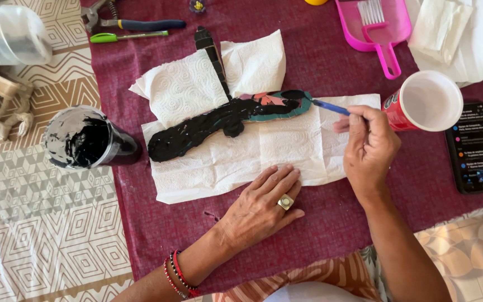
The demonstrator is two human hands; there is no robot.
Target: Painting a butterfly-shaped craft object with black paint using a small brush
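Observation:
A flat craft piece shaped like a bird or dragonfly (pixel 219 124), mostly coated in black paint with a teal and pink end, lies on white paper towels (pixel 264 151). My right hand (pixel 369 146) grips a blue-handled paintbrush (pixel 330 106) whose tip touches the teal right end of the piece. My left hand (pixel 264 204), wearing a ring and beaded bracelets, rests flat on the lower edge of the paper towel, fingers spread, holding nothing. A jar of black paint (pixel 85 138) lies on its side to the left.
A red cup with white liquid (pixel 429 102) stands by my right hand, a phone (pixel 474 146) beyond it. Pink dustpan and brush (pixel 380 25), folded napkins (pixel 448 28), pliers (pixel 129 23), a green pen (pixel 124 37) and a clear plastic container (pixel 6 33) line the far side of the maroon cloth (pixel 320 223).

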